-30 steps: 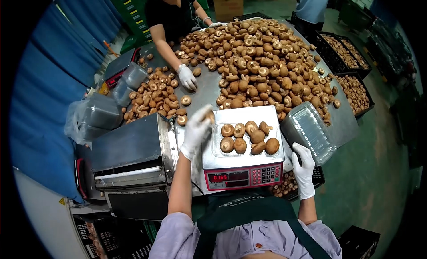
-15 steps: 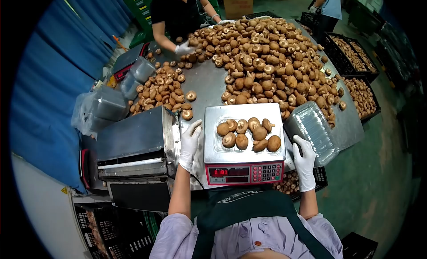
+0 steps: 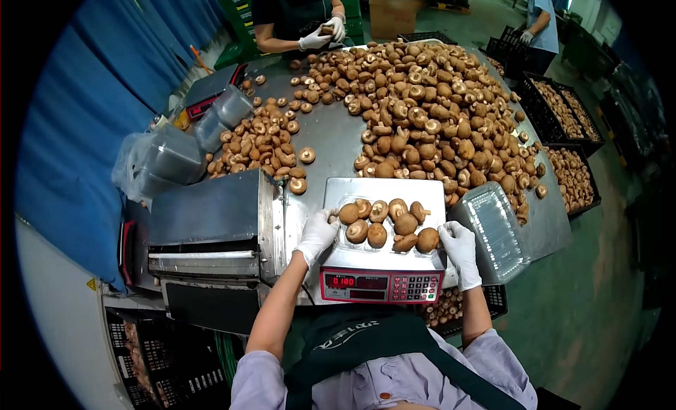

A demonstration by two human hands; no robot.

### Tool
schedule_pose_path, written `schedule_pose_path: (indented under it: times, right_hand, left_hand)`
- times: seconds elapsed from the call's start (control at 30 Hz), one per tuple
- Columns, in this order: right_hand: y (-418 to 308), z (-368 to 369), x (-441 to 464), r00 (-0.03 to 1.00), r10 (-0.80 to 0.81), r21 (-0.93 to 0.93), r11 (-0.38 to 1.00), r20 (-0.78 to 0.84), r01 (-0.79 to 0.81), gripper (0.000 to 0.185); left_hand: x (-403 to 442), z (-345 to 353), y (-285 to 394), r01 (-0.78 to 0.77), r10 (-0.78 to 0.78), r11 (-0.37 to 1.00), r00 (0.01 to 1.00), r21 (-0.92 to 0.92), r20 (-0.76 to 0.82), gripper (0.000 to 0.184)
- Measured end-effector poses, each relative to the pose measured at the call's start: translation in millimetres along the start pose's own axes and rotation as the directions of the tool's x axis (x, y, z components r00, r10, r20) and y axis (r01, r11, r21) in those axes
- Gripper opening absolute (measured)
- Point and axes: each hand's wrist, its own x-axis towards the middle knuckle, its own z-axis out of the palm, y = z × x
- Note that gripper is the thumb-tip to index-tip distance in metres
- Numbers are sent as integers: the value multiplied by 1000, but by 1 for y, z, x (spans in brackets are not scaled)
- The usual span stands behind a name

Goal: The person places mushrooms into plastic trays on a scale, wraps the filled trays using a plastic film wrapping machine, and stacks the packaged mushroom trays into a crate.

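A clear plastic tray [image 3: 391, 234] with several brown mushrooms [image 3: 357, 232] lies on the steel plate of a red-framed digital scale [image 3: 380, 287]. My left hand [image 3: 318, 234], in a white glove, has its fingers closed at the tray's left edge. At the opposite edge, my gloved right hand [image 3: 459, 249] pinches the tray's right side; its fingertips are partly hidden. Just beyond that hand lie empty clear trays [image 3: 496, 237], apparently nested. Red digits glow on the scale's display.
A large mushroom heap [image 3: 436, 121] covers the steel table's far right, with a smaller pile [image 3: 260, 139] at left. A metal machine [image 3: 204, 213] stands beside my left arm. Across the table, a co-worker's gloved hands [image 3: 324, 33] hold mushrooms. Black crates [image 3: 563, 107] line the right.
Both my hands have moved inward from beside the scale to the tray's two edges, and their fingers have closed there. The co-worker's hands have come together above the table's far edge.
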Motion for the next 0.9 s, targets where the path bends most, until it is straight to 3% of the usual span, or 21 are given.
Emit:
schedule_pose_path:
  times: [0.13, 0.23, 0.33, 0.4, 0.57, 0.6, 0.63, 0.7, 0.73, 0.77, 0.9]
  right_hand:
    - [-28, 3, -4, 1000, 5, 179, 984, 24, -9, 25]
    - [-54, 20, -3, 996, -85, 169, 982, 29, 79, 24]
    - [-103, 44, -9, 988, -92, 284, 957, 127, 52, 22]
    - [-148, 64, -18, 977, -131, 272, 959, 170, 81, 23]
    - [-214, 167, -16, 947, -222, 314, 939, 233, 143, 23]
    - [-240, 182, -26, 940, -181, 361, 930, 288, 68, 24]
    - [-254, 201, -27, 928, -191, 332, 940, 320, 79, 24]
    - [-275, 246, -23, 917, -227, 213, 963, 327, 163, 25]
    - [-283, 266, -23, 905, -248, 277, 948, 346, 153, 26]
    - [-288, 286, -25, 909, -276, 218, 952, 314, 214, 27]
    - [-312, 327, -34, 913, -289, 19, 955, 289, 296, 25]
  left_hand:
    - [-6, -39, 7, -107, 105, 994, 993, -26, -48, 29]
    - [-9, -81, -1, -34, 29, 988, 999, -152, -33, 27]
    - [-11, -131, -24, -23, 15, 991, 998, -133, -61, 29]
    - [-10, -166, -54, -92, 91, 996, 987, 0, -131, 28]
    - [-21, -260, -126, 52, -63, 995, 988, -81, -141, 25]
    - [-24, -277, -144, 103, -121, 985, 985, -140, -123, 25]
    - [-27, -295, -158, 81, -88, 995, 982, -51, -167, 25]
    - [-22, -322, -197, 94, -103, 994, 978, -61, -184, 26]
    - [-15, -332, -222, 116, -125, 991, 976, -62, -178, 27]
    - [-5, -339, -250, 78, -65, 996, 968, 44, -241, 28]
    - [6, -359, -297, 79, -68, 996, 974, 44, -217, 29]
